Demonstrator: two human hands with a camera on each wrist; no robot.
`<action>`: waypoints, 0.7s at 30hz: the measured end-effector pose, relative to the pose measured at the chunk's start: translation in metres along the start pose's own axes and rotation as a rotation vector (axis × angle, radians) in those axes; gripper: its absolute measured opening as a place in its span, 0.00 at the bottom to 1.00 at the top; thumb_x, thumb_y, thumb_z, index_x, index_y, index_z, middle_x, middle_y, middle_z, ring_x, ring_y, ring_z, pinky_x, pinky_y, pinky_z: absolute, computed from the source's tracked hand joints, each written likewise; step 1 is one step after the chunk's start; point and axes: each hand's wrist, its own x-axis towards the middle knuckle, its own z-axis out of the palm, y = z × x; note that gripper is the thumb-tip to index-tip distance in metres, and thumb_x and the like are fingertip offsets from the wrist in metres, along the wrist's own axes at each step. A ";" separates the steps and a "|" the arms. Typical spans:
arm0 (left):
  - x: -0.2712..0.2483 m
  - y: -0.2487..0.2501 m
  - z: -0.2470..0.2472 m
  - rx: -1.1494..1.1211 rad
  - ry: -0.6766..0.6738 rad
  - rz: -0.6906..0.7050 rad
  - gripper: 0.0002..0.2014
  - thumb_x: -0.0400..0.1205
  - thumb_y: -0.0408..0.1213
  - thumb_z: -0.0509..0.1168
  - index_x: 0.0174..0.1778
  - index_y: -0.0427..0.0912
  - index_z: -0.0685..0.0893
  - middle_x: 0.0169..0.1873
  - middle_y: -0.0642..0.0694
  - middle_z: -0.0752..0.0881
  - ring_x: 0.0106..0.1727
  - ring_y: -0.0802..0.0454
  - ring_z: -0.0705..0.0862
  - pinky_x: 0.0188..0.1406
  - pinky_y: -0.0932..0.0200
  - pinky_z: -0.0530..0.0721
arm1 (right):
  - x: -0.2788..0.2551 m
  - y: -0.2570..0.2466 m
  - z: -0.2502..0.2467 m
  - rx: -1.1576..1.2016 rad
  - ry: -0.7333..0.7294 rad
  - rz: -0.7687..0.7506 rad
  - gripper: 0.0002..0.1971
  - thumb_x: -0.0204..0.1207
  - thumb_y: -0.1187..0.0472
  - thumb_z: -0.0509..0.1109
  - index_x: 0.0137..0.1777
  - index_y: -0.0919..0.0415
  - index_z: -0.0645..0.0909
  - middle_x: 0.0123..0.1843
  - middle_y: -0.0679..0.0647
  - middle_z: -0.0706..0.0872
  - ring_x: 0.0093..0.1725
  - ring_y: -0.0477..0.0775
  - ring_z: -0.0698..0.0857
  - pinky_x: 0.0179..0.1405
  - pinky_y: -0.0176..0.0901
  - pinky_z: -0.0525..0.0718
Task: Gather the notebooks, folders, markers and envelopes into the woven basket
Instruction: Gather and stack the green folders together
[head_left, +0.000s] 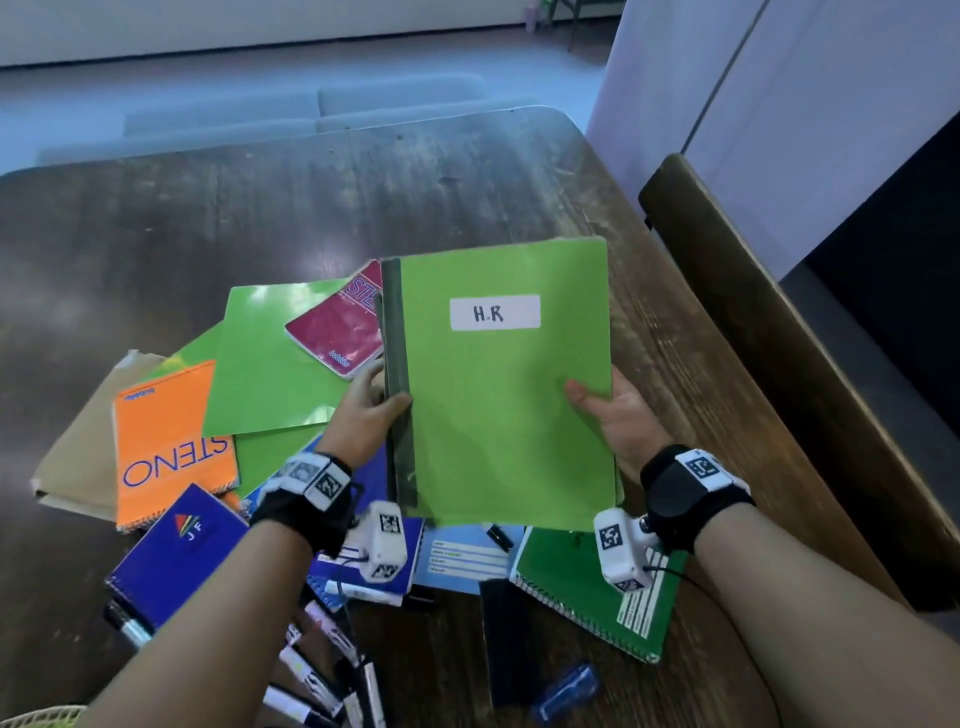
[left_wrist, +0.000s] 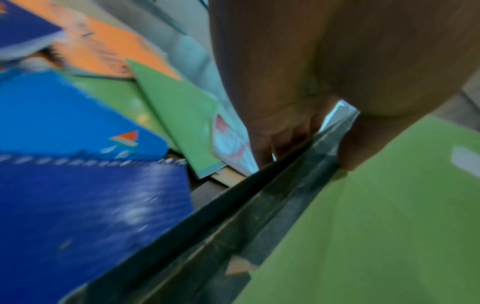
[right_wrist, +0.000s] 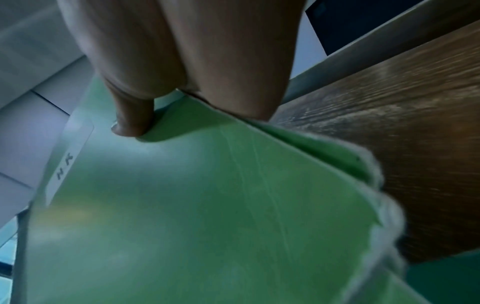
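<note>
A green folder (head_left: 498, 405) labelled "H.R", with a dark spine, is held up above the table by both hands. My left hand (head_left: 371, 405) grips the spine edge (left_wrist: 298, 185), thumb on top. My right hand (head_left: 608, 410) pinches the right edge, thumb (right_wrist: 132, 121) on the cover (right_wrist: 194, 205). Underneath lies a pile: an orange STENO pad (head_left: 171, 441), a blue notebook (head_left: 182, 551), a red pad (head_left: 337, 327), green folders (head_left: 270, 364), a brown envelope (head_left: 78, 457), a green spiral notebook (head_left: 597, 597) and several markers (head_left: 322, 670). The woven basket's rim (head_left: 36, 719) shows at the bottom left corner.
The dark wooden table (head_left: 260, 208) runs far back. A wooden chair back (head_left: 779, 338) stands along the right edge. A blue lighter-like item (head_left: 566, 688) and a black flat object (head_left: 506, 639) lie near the front.
</note>
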 end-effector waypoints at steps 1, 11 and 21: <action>0.009 0.012 0.000 0.034 0.001 0.035 0.19 0.85 0.26 0.64 0.70 0.45 0.71 0.52 0.41 0.85 0.53 0.39 0.86 0.52 0.55 0.89 | 0.006 -0.005 0.000 0.010 0.015 -0.021 0.15 0.81 0.64 0.72 0.66 0.52 0.79 0.55 0.44 0.91 0.51 0.39 0.91 0.47 0.30 0.87; 0.065 0.033 0.022 -0.141 0.200 0.245 0.26 0.81 0.15 0.57 0.69 0.47 0.72 0.57 0.51 0.85 0.57 0.61 0.85 0.53 0.62 0.88 | 0.069 -0.018 0.020 -0.088 0.197 -0.128 0.22 0.76 0.78 0.73 0.70 0.72 0.77 0.61 0.58 0.87 0.45 0.42 0.86 0.36 0.22 0.83; 0.086 0.006 0.026 -0.340 0.238 0.188 0.22 0.78 0.13 0.62 0.61 0.42 0.80 0.52 0.48 0.88 0.51 0.56 0.89 0.49 0.62 0.88 | 0.103 0.001 0.022 -0.207 0.270 -0.165 0.17 0.70 0.78 0.69 0.58 0.67 0.84 0.53 0.59 0.92 0.54 0.59 0.90 0.50 0.48 0.90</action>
